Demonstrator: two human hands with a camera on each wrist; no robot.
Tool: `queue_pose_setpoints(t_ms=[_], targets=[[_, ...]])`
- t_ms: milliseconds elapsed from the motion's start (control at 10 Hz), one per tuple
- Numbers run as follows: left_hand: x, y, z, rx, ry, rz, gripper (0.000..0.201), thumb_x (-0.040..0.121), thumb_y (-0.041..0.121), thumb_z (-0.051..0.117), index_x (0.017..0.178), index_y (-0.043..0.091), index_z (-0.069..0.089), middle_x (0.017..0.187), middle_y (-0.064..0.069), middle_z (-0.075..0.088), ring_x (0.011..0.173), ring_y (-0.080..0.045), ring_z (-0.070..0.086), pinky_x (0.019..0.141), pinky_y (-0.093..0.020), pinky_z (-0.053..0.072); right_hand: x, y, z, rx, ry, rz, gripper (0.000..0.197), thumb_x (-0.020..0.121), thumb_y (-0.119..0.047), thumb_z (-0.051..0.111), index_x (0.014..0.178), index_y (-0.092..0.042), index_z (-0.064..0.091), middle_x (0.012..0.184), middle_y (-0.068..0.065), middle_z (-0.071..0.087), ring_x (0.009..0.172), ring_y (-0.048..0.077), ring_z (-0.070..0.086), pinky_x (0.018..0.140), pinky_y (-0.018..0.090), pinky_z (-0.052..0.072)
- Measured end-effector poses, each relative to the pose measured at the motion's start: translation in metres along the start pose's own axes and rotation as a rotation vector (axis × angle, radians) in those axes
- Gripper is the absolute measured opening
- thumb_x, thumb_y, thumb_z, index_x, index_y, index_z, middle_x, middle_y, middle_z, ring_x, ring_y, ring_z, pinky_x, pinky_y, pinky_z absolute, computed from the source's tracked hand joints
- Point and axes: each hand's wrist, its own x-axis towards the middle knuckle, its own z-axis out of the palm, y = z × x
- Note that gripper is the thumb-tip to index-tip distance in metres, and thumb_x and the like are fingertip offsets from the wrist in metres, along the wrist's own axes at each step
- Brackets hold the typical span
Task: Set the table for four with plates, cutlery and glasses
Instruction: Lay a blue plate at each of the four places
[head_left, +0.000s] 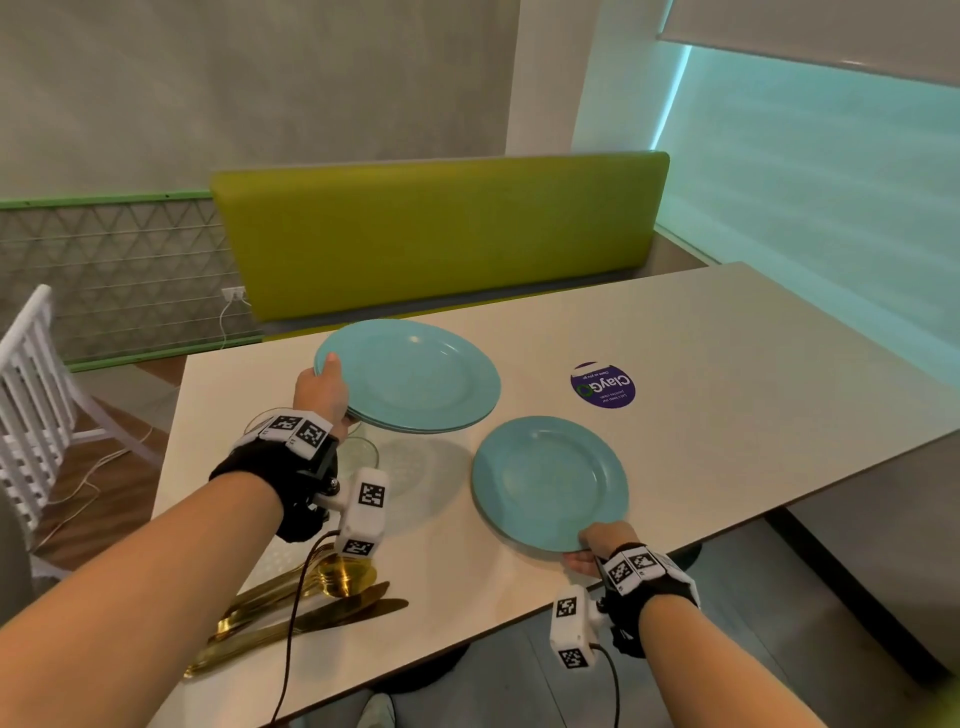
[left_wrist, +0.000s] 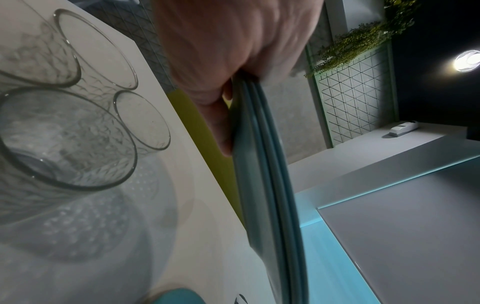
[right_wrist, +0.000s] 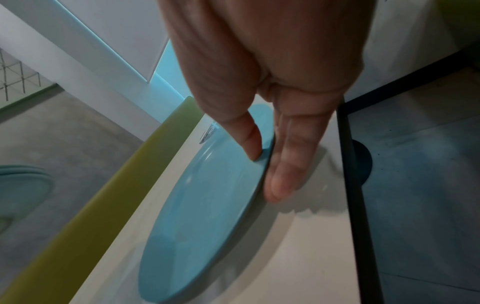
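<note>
- progress: early stage. one teal plate (head_left: 549, 483) lies flat on the tabletop (head_left: 727, 353) at the near right edge; judged to be the first of four settings.
- stack of plates (head_left: 415, 376) is off the tabletop, carried above its left part. the left wrist view shows three rims, so three plates appear left to place.
- glasses (left_wrist: 67, 131) stand grouped at the near left, under and beside the stack; four rims can be counted in the left wrist view. none set out.
- gold cutlery (head_left: 306, 597) lies in a pile at the near left edge, untouched.
- left hand (head_left: 322, 389): grip grasping the stack at its left rim, thumb on top, fingers beneath.
- right hand (head_left: 597, 545): grip pinching the near rim of the single plate, thumb on the upper face, fingers (right_wrist: 283, 181) along the edge and under it. the plate sits directly ahead of this hand, on the far side of it.
- purple sticker (head_left: 605, 385) lies beyond the single plate, apart from it.
- outstanding: three plates, all cutlery, all glasses.
</note>
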Motion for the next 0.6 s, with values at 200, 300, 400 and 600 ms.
queue_pose_setpoints(t_ms=[200,300,400,600], targets=[[-0.005,-0.004,0.007,-0.003,-0.01,-0.005,0.049,0.1,0.036,0.037,0.136,0.003,0.041,0.134,-0.015,0.054,0.118,-0.035,0.056,0.072,-0.037,0.05,-0.009,0.007,-0.001,-0.039,-0.086,0.015,0.039,0.09,-0.006,0.053,0.127,0.003,0.051,0.12,0.022,0.062,0.073,0.023,0.065,0.049,0.023,0.054],[-0.01,-0.004,0.009,-0.002,-0.004,-0.01,0.049,0.1,0.036,0.036,0.136,0.004,0.041,0.135,-0.016,0.053,0.119,-0.035,0.055,0.079,-0.037,0.047,-0.011,0.006,0.0,-0.151,-0.129,-0.021,0.041,0.089,-0.007,0.054,0.129,0.002,0.05,0.121,0.02,0.062,0.077,0.025,0.065,0.051,0.022,0.054],[-0.013,-0.008,0.009,0.003,0.003,-0.006,0.048,0.1,0.037,0.036,0.136,0.005,0.042,0.134,-0.016,0.054,0.114,-0.034,0.057,0.079,-0.037,0.047,-0.013,0.004,0.002,-0.172,-0.095,-0.03,0.042,0.09,-0.007,0.052,0.131,0.002,0.048,0.117,0.011,0.062,0.075,0.021,0.07,0.052,0.02,0.054],[-0.017,-0.016,0.009,-0.022,-0.005,-0.027,0.05,0.099,0.038,0.037,0.136,0.004,0.041,0.134,-0.016,0.054,0.11,-0.033,0.057,0.079,-0.038,0.048,-0.021,0.001,-0.003,-0.482,-0.075,-0.141,0.046,0.089,-0.019,0.054,0.134,-0.008,0.05,0.133,0.008,0.057,0.117,0.022,0.06,0.1,0.031,0.049]])
